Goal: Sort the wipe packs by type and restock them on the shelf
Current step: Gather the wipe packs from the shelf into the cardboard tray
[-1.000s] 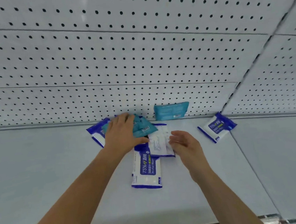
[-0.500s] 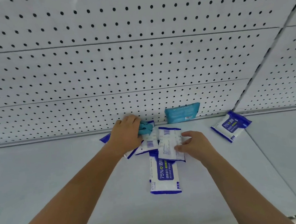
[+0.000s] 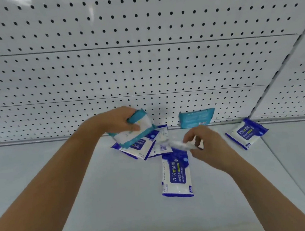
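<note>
Holding a teal pack (image 3: pixel 137 130) in our left hand (image 3: pixel 115 122), we pinch a blurry white pack (image 3: pixel 178 145) with our right hand (image 3: pixel 207 145), above a blue pack (image 3: pixel 176 176) on the shelf (image 3: pixel 100 196).

The shelf (image 3: pixel 119 203) looks like painted metal, pale, smooth and matt. The back panel (image 3: pixel 143 69) has the same painted finish, pierced with small round holes. The blue-and-white pack (image 3: pixel 176 175) in the middle is thin plastic film, glossy and a little wrinkled. The standing teal pack (image 3: pixel 197 118) is also film, but more matt. The held teal pack (image 3: pixel 142 130) in the left hand (image 3: pixel 117 122) is soft, shiny film. The blurred pack (image 3: pixel 179 146) in the right hand (image 3: pixel 210 145) cannot be judged.
</note>
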The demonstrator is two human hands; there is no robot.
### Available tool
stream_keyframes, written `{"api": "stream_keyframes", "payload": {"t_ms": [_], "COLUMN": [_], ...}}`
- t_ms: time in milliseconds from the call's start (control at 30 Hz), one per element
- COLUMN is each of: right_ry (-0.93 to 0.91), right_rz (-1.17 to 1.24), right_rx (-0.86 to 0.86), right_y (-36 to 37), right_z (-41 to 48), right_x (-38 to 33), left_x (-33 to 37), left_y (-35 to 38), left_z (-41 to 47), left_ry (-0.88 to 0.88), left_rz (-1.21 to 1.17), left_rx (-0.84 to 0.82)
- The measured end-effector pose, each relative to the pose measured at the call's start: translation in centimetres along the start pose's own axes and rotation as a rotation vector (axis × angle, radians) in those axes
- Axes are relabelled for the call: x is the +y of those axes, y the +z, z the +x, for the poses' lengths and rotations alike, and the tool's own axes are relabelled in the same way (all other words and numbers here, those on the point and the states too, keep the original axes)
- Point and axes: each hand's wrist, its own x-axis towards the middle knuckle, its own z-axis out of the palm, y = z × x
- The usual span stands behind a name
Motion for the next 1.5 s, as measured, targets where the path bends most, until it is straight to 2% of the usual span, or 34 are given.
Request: {"api": "stream_keyframes", "payload": {"t_ms": [100, 167, 467, 633, 733, 900, 1033, 1133, 1333, 1433, 1500], "right_ry": [-0.085, -0.077, -0.021, -0.044, -0.07, -0.206, -0.313, -0.32, -0.237, -0.033, 0.029], "right_rz": [-0.182, -0.244, -0.284, -0.57, -0.628, -0.663, -0.528, -0.518, -0.695, -0.571, -0.544], "right_rx": [-0.27, -0.364, -0.401, -0.488, -0.489, -0.534, -0.672, -0.715, -0.553, -0.579, -0.635], "right_y": [2.2, 2.9, 2.6, 2.5, 2.3, 2.0, 2.5, 3.1, 2.4, 1.8, 1.3], "right_z": [-0.6, -1.1, -0.3, -0.4, -0.2, 0.9, 1.7, 1.9, 1.1, 0.3, -0.3], "right_x": [-0.1, 0.0, -1.2, -0.9, -1.1, -1.9, -3.0, -3.2, -2.6, -1.8, -1.3], "left_x": [-1.1, -1.8, -2.2, -2.9, -4.3, -6.8, -6.2, -4.9, -2.2, -1.7, -1.4], "left_y": [2.2, 3.4, 4.0, 4.4, 4.2, 4.2, 5.4, 6.2, 6.3, 6.4, 6.4], "left_z": [0.5, 0.7, -0.1, -1.9, -3.2, -4.1, -2.4, -0.9, 0.5, 0.8, 0.7], "left_ry": [-0.071, -0.118, -0.21, -0.235, -0.25, -0.299, -0.368, -0.437, -0.447, -0.467, -0.513], "left_rz": [0.09, 0.114, 0.224, 0.208, -0.003, -0.625, -0.798, -0.757, -0.267, -0.251, -0.323], "left_rx": [-0.163, -0.2, -0.268, -0.321, -0.311, -0.095, 0.034, 0.08, 0.111, 0.089, 0.086]}}
